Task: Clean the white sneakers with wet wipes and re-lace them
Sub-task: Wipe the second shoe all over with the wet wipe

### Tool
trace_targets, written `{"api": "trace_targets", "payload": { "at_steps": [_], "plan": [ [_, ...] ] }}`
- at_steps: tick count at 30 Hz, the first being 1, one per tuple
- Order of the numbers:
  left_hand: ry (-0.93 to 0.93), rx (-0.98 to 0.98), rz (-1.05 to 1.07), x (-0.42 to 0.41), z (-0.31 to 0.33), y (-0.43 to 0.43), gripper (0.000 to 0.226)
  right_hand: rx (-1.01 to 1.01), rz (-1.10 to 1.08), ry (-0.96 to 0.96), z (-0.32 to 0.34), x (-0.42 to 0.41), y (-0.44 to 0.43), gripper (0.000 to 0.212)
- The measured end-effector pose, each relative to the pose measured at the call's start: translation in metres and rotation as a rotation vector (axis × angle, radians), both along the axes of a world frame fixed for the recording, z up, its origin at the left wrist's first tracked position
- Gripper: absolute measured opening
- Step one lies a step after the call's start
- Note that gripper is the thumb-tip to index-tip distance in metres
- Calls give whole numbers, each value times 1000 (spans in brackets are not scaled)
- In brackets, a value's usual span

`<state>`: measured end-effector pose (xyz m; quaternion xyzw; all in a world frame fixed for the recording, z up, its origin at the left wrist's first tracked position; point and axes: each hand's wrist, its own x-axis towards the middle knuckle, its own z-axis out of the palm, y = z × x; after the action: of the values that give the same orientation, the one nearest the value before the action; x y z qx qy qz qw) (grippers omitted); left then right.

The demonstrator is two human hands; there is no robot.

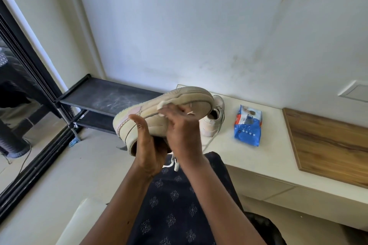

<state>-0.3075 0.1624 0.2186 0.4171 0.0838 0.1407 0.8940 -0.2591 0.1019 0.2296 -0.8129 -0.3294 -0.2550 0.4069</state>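
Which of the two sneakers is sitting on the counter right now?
The far sneaker beside the blue wipes pack; the other sneaker is held aloft in the left hand, sole upward.

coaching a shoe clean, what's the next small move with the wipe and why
Probably slide the wipe along the sole's edge toward the toe. The right hand presses it against the rim about mid-shoe, the left hand grips the sneaker at the heel opening, and the sole ahead of the wipe looks grey.
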Motion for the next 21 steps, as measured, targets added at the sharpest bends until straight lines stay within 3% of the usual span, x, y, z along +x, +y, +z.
{"api": "trace_targets", "payload": {
  "at_steps": [3, 5, 7, 14, 15, 18, 21],
  "plan": [
    [-1, 7, -3, -6, 1, 3, 74, -54, 111, -74, 3, -12, 8, 27],
    [25, -30, 25, -8, -1, 2, 60, -94, 69, -153, 4, -12, 6, 32],
    [51, 6, 68, -8, -4, 1, 54, -111, -42, -219, 2, -4, -1, 23],
    [102, 12, 137, -23, -11, 5, 91, 33, -340, -49, -1, 31, -27, 23],
    [105, 8, 152, -24, -11, 5, 80, 40, -337, -36, 1, 30, -25, 23],
    [151, 63, 183, -30, -7, 9, 16, 14, -294, -41, 5, 17, -13, 23],
    [205, 126, 161, -33, -6, 15, 49, 0, -179, -47, 4, 2, 1, 23]
  ]
}}
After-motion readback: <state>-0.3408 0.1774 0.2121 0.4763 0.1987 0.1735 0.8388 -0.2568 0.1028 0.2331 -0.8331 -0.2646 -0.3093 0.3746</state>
